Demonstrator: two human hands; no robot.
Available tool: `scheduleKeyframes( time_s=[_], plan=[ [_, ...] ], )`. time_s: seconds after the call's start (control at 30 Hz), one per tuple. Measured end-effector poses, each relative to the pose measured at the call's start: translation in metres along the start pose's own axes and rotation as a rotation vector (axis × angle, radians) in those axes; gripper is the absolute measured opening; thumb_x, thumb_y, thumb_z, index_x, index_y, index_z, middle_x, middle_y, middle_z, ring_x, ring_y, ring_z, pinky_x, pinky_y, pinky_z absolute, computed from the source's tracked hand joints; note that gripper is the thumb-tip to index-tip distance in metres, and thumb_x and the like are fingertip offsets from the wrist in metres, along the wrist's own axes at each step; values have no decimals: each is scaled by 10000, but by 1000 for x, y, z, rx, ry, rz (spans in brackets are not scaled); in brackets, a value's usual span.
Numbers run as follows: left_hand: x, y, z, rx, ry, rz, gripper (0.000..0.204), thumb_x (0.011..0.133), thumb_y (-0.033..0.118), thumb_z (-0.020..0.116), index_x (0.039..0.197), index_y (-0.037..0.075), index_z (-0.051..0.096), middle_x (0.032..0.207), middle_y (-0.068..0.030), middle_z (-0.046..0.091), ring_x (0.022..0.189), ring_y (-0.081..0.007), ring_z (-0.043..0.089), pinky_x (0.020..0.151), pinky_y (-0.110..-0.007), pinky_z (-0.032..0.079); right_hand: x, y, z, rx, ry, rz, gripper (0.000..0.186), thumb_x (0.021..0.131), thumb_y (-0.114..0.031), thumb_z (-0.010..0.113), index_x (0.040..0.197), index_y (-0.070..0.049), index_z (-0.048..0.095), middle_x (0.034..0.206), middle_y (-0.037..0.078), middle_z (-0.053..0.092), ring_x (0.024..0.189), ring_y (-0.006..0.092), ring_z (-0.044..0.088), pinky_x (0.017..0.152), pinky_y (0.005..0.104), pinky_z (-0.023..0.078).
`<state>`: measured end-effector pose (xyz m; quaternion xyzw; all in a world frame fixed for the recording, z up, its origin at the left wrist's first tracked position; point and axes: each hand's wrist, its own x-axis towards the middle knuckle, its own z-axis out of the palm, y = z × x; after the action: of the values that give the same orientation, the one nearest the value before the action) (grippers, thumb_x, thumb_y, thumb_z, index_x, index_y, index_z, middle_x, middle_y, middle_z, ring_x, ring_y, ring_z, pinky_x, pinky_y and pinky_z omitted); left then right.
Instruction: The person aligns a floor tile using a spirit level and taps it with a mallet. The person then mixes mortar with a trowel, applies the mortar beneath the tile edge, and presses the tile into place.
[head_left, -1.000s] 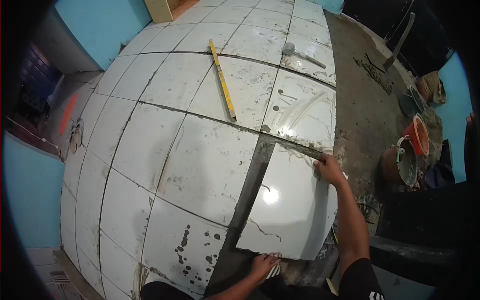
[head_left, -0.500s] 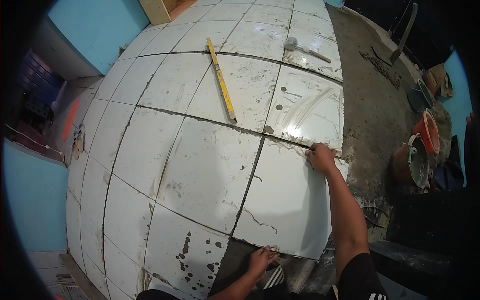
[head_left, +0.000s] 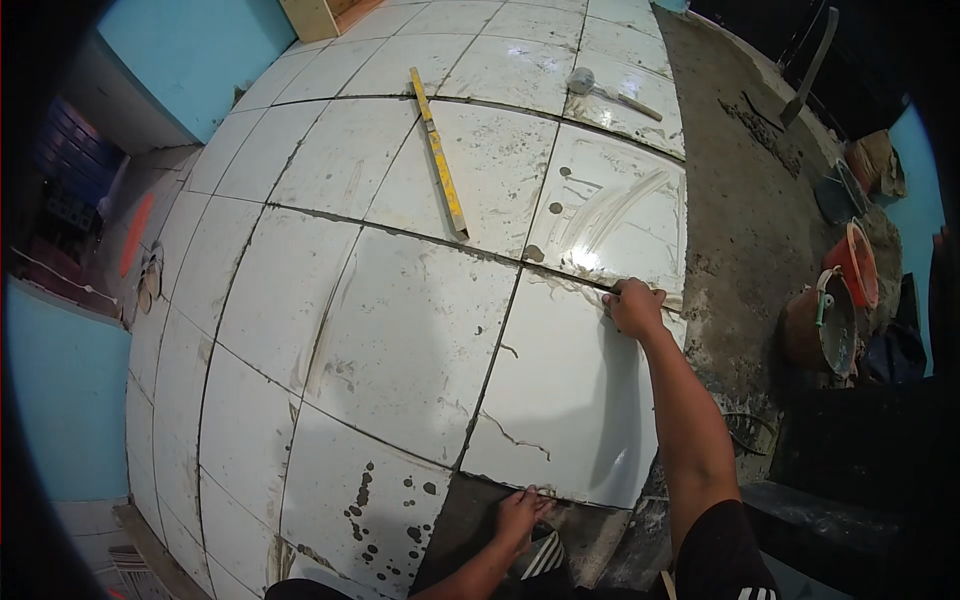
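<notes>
White tile, left hand, right hand gripping edges, striped sleeve

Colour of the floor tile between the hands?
Mostly white and glossy: the floor tile shows best in the head view.

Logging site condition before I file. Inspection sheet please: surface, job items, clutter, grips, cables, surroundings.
Surface: white tiled floor, smeared and spotted grey; bare grey strip at right.
Job's things: large white tile beside its neighbours, dark gaps between; seated flat or not, unclear.
Clutter: yellow bar and mallet on the tiles; orange bucket and brown bucket at right.
Grips: left hand at the tile's near edge; right hand at its far edge.
Cables: thin white cord far left; purpose unclear.
Surroundings: blue walls; long-handled tool upper right.
</notes>
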<state>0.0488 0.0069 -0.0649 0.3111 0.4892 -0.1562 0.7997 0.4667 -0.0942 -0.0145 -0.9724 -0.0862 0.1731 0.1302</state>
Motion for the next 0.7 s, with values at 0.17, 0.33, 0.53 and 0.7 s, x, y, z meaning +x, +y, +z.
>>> scheduleKeyframes(
  time_s=[0.17, 0.33, 0.53, 0.7],
  plan=[
    [3, 2, 3, 3, 10, -14, 303, 1102, 233, 503, 1056, -60, 559, 1095, -204, 673, 1069, -313, 702, 970, -389, 589, 1, -7, 0, -36, 44, -8, 308, 968, -336, 656, 1069, -66, 766, 1115, 162, 701, 1130, 337, 631, 1036, 561, 312],
    [4, 1, 4, -11, 12, 2, 305, 1103, 229, 498, 1063, -68, 556, 1090, -212, 664, 1072, -327, 700, 974, -400, 589, -1, -4, 2, -22, 102, -35, 296, 968, -321, 646, 1046, -63, 769, 1100, 156, 698, 1158, 325, 613, 1038, 562, 313],
    [2, 2, 8, 32, 40, 11, 327, 1106, 224, 484, 1083, -96, 551, 1092, -229, 657, 1060, -336, 699, 979, -407, 590, -41, -17, -64, 157, 600, -223, 181, 945, -234, 675, 934, -72, 753, 1065, 89, 695, 1084, 291, 609, 1027, 482, 336],
    [1, 6, 8, 31, 94, 27, 348, 1109, 216, 469, 1150, -122, 541, 1084, -228, 675, 1005, -332, 718, 901, -386, 615, -112, -14, -146, 432, 1009, -356, 129, 929, -121, 713, 969, 2, 722, 968, 154, 723, 920, 324, 691, 851, 398, 510]
  ],
)
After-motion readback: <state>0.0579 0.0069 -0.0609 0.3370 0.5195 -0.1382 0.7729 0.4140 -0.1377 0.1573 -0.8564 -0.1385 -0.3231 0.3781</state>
